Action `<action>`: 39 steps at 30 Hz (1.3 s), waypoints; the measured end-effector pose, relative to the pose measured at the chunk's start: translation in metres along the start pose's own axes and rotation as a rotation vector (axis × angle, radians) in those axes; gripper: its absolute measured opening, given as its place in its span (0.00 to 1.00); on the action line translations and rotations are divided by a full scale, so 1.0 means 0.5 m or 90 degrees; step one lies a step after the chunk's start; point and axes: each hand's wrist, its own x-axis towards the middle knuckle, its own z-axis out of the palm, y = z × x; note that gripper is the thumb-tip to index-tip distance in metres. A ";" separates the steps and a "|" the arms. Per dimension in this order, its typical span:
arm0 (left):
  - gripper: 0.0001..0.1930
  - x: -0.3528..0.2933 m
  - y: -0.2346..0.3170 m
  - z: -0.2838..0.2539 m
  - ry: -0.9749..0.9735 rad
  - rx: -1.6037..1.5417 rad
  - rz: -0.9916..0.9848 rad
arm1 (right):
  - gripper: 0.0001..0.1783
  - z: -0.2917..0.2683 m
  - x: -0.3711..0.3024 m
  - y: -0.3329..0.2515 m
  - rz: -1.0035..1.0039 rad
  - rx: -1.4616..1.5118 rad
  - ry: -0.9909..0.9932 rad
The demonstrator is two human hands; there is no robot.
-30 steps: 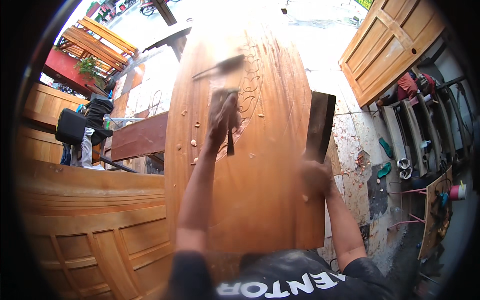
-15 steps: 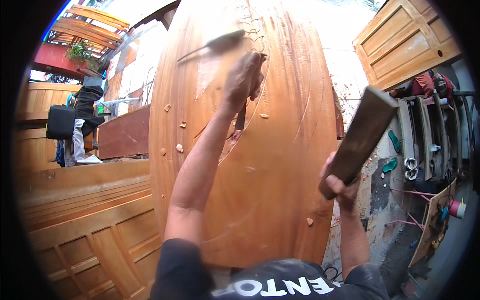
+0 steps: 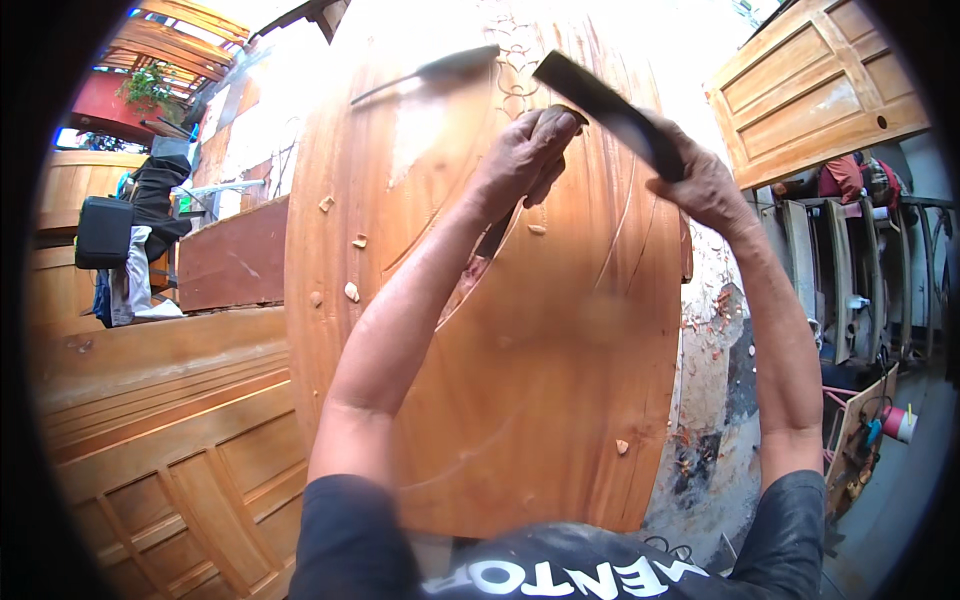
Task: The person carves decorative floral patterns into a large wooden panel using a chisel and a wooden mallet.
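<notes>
My left hand [image 3: 530, 160] is closed around a chisel [image 3: 488, 242]; its dark blade shows below the fist, pointing down toward a carved groove in the wooden panel [image 3: 540, 400]. The fist covers most of its handle. In my right hand [image 3: 705, 180] is a dark wooden block [image 3: 605, 110], gripped at its near end. Its far end is raised above and just beyond the left fist, and I cannot tell whether the two touch. A thin-shafted tool with a dark handle [image 3: 455, 65] lies on the panel beyond my left hand. Carved scallop lines and curved grooves mark the panel's surface.
Wood chips [image 3: 352, 292] are scattered over the panel. Panelled doors [image 3: 180, 500] lie at the lower left, and another door [image 3: 820, 85] is at the upper right. A black case [image 3: 104, 232] is at the left, a pink spool [image 3: 898, 424] at the right.
My right hand has swung the wooden block up and leftward, from the panel's right side to near the left fist. My left hand has shifted slightly right, keeping hold of the chisel.
</notes>
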 end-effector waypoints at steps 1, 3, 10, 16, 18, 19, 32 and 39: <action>0.26 0.004 0.001 0.013 -0.020 -0.007 -0.001 | 0.47 -0.015 -0.006 0.026 -0.041 -0.024 0.051; 0.26 0.010 -0.003 0.023 -0.006 0.006 -0.022 | 0.49 -0.004 0.006 0.051 -0.031 0.183 0.199; 0.28 -0.011 -0.012 -0.003 0.005 0.003 -0.015 | 0.46 0.036 -0.016 0.024 -0.011 0.063 0.048; 0.27 -0.018 -0.009 0.005 0.011 0.013 0.000 | 0.42 0.058 0.001 -0.001 -0.017 0.239 0.267; 0.27 -0.028 -0.008 0.003 -0.013 -0.003 0.032 | 0.43 0.062 -0.018 0.029 -0.035 0.156 0.076; 0.27 -0.030 -0.007 -0.001 -0.009 -0.007 0.031 | 0.43 0.046 -0.022 0.017 -0.069 0.090 0.027; 0.27 -0.030 -0.018 -0.021 0.018 -0.017 0.009 | 0.46 0.033 0.021 0.002 0.013 0.114 0.075; 0.27 -0.037 -0.025 -0.035 0.045 -0.005 -0.023 | 0.48 0.064 0.020 -0.051 0.043 0.036 -0.049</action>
